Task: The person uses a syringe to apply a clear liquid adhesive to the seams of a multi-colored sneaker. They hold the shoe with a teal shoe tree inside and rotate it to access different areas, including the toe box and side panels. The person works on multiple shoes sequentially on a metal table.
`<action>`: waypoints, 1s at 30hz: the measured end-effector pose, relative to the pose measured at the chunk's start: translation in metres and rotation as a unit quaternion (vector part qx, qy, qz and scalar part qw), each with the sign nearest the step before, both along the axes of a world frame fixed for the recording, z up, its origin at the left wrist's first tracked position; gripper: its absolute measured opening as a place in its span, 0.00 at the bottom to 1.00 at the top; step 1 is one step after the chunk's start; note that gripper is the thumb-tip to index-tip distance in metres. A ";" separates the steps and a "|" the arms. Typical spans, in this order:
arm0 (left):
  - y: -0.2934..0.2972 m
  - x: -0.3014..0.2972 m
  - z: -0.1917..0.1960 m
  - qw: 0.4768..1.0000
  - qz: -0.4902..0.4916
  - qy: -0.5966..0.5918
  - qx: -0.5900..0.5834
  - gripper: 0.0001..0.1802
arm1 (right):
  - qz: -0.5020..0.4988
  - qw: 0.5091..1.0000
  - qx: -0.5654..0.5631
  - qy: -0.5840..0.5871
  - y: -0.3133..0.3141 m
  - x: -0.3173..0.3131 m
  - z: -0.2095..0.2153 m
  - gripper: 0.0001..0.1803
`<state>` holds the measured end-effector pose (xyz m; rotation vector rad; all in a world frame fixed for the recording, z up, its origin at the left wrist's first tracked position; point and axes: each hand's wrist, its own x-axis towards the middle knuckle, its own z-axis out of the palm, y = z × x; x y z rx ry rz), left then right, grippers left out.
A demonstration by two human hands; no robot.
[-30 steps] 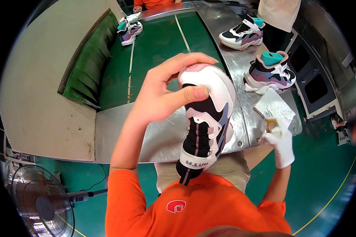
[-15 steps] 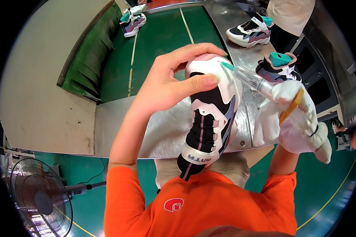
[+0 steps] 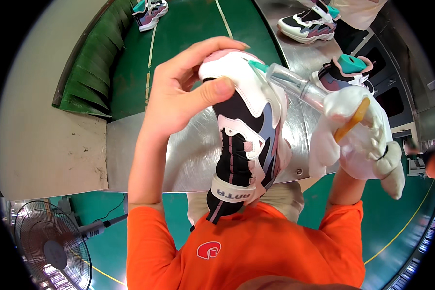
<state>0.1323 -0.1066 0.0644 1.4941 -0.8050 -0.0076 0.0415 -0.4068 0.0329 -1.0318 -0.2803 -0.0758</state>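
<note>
My left hand [image 3: 176, 92] is bare and grips a sneaker [image 3: 256, 121] by the toe, thumb on its upper and fingers over the front. The shoe is white, black, pink and grey-blue, held toe away from me with its strap end close to my orange shirt. My right hand [image 3: 355, 128], in a white glove, is closed around a clear syringe-like tube [image 3: 295, 83]. Its green tip [image 3: 257, 65] meets the white toe panel, next to my left thumb. A flat amber-brown strip [image 3: 353, 120] also sticks out of the gloved fingers.
A green belt [image 3: 188, 29] runs away beyond the metal edge [image 3: 130, 154], with another sneaker [image 3: 150, 17] far left on it. Two more sneakers stand at right, one [image 3: 310, 25] behind the other [image 3: 343, 77]. A fan [image 3: 53, 249] stands lower left. Someone's pale clothing [image 3: 365, 12] shows upper right.
The held sneaker and my left hand have shifted left and slightly up in the picture. The tube's green tip has moved with them and stays at the toe panel. The view itself has shifted a little.
</note>
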 end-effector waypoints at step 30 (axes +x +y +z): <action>0.026 0.001 -0.092 0.968 0.049 0.185 -0.163 0.33 | 0.013 0.994 0.085 0.062 -0.018 -0.054 -0.081 0.35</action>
